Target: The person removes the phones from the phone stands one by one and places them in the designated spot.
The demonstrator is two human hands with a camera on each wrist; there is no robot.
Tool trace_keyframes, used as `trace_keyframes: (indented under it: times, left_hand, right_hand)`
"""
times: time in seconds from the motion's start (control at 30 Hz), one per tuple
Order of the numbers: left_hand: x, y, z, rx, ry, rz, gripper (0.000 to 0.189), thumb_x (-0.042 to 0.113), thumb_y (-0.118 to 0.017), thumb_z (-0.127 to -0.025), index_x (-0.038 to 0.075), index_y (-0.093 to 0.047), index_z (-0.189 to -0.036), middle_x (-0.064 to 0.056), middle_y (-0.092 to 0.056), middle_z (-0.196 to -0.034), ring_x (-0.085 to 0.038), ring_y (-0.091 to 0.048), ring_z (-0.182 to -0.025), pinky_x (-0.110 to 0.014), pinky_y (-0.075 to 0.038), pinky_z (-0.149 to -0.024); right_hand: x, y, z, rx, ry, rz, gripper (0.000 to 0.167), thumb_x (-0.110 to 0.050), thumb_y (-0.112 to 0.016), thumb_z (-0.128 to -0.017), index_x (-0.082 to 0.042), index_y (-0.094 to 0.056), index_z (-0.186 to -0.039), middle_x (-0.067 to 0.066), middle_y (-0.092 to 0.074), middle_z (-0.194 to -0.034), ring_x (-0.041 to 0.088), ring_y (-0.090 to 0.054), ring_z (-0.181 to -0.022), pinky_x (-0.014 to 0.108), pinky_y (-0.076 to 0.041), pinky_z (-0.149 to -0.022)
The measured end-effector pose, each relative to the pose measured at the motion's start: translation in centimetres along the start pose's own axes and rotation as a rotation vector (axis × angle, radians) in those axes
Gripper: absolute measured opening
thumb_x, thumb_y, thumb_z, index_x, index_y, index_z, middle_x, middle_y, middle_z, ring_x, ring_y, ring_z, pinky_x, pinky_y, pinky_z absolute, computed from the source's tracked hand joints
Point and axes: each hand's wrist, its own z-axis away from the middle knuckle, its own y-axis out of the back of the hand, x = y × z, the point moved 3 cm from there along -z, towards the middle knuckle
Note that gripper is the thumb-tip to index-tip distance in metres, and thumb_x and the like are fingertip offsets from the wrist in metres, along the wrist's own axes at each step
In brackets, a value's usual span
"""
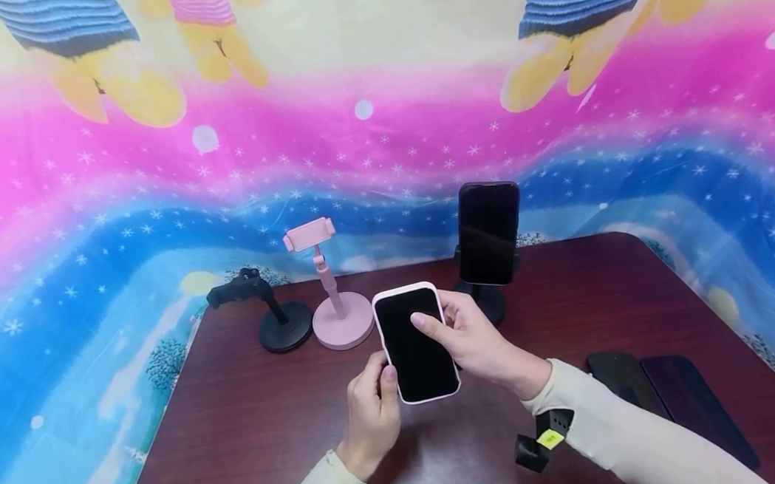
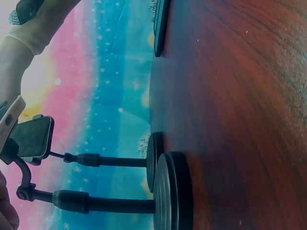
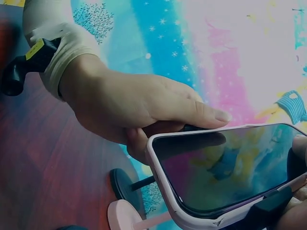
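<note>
Left hand (image 1: 374, 409) is closed round the lower left edge of the phone (image 1: 420, 347), its thumb lying along the rim. On the other side I have the right hand (image 1: 480, 344) gripping the upper right edge, with its thumb laid across the screen and its fingers tucked behind. From my seat, the phone shows as dark glass in a pale case, held between the two hands above the middle of the table (image 1: 259, 435).

My head view hides what is under it, but the left wrist feed shows me a near stand (image 2: 108, 205), black, upright on a round base, its curved arm reaching up to the phone. On the right wrist feed I make out its black clamp (image 3: 271, 209) against the long edge of the case, close to the right hand's fingers; how firmly it grips, I cannot tell.

Along the back I see a black stand (image 1: 284, 326) with its head leaning left, then a pink stand (image 1: 340, 308) just beside it. Farther right, a second phone (image 1: 490, 232) sits upright on the far stand (image 1: 491, 306). Two dark slabs (image 1: 697, 401) lie side by side near the right edge, partly behind the right sleeve (image 1: 638, 426). A snowflake backdrop (image 1: 355, 148) hangs behind everything.
</note>
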Motion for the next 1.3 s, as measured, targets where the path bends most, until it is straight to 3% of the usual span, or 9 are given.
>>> trace_keyframes:
  times: [0.17,0.27,0.6,0.87,1.1,1.2,1.3]
  left_hand:
    - [0.05,-0.11,0.0,0.024,-0.056,-0.03,0.026,0.016,-0.046,-0.108,0.001,-0.067,-0.106,-0.006,-0.071,-0.081,-0.013,-0.066,-0.066,-0.022,-0.054,-0.064]
    - [-0.03,-0.2,0.03,0.03,-0.065,-0.017,0.026,0.014,-0.046,-0.108,0.0,-0.067,-0.107,-0.008,-0.072,-0.083,-0.014,-0.066,-0.067,-0.022,-0.055,-0.065]
    - [-0.08,-0.65,0.06,0.051,-0.012,0.124,0.02,-0.011,-0.051,-0.096,-0.004,-0.067,-0.106,-0.014,-0.073,-0.082,-0.015,-0.066,-0.064,-0.018,-0.057,-0.063]
    - [-0.11,-0.64,0.0,0.056,0.002,0.159,0.021,-0.015,-0.051,-0.092,-0.006,-0.066,-0.103,-0.011,-0.066,-0.07,-0.014,-0.058,-0.057,-0.017,-0.054,-0.058]
    - [-0.18,-0.48,-0.03,0.036,0.039,0.193,0.023,-0.016,-0.05,-0.092,-0.006,-0.066,-0.104,-0.015,-0.071,-0.075,-0.007,-0.064,-0.064,-0.017,-0.056,-0.059]
    - [-0.16,-0.45,-0.02,0.026,0.061,0.206,0.024,-0.018,-0.049,-0.091,-0.006,-0.065,-0.104,-0.016,-0.07,-0.074,-0.003,-0.063,-0.064,-0.016,-0.054,-0.055]
    - [-0.15,-0.45,0.06,0.016,0.081,0.215,0.023,-0.018,-0.049,-0.091,-0.005,-0.065,-0.103,-0.013,-0.065,-0.067,-0.001,-0.056,-0.057,-0.011,-0.047,-0.048]
  right_hand:
    - [-0.15,0.01,-0.06,0.021,0.025,0.024,0.029,-0.006,-0.055,-0.103,0.011,-0.056,-0.126,0.041,-0.066,-0.107,0.016,-0.077,-0.081,0.044,-0.064,-0.07]
    - [-0.15,0.1,-0.1,0.029,0.033,0.031,0.028,-0.005,-0.055,-0.103,0.011,-0.056,-0.126,0.041,-0.067,-0.106,0.017,-0.077,-0.081,0.044,-0.064,-0.07]
    - [-0.14,0.57,-0.08,0.021,0.025,0.033,0.027,-0.002,-0.053,-0.102,0.012,-0.055,-0.125,0.042,-0.067,-0.103,0.018,-0.077,-0.079,0.045,-0.063,-0.068]
    - [-0.24,0.59,-0.04,0.024,0.035,0.04,0.028,-0.002,-0.054,-0.102,0.013,-0.055,-0.126,0.042,-0.067,-0.103,0.018,-0.077,-0.08,0.044,-0.064,-0.068]
    - [-0.27,0.62,-0.05,0.042,0.044,0.036,0.028,-0.001,-0.054,-0.102,0.013,-0.056,-0.125,0.041,-0.068,-0.103,0.018,-0.078,-0.08,0.043,-0.064,-0.069]
    - [-0.27,0.65,-0.07,0.056,0.042,0.033,0.027,-0.001,-0.055,-0.101,0.014,-0.057,-0.124,0.033,-0.072,-0.101,0.018,-0.078,-0.08,0.043,-0.064,-0.069]
    - [-0.27,0.65,-0.01,0.066,0.041,0.026,0.028,0.0,-0.056,-0.101,0.014,-0.057,-0.124,0.016,-0.078,-0.097,0.017,-0.078,-0.08,0.042,-0.064,-0.069]
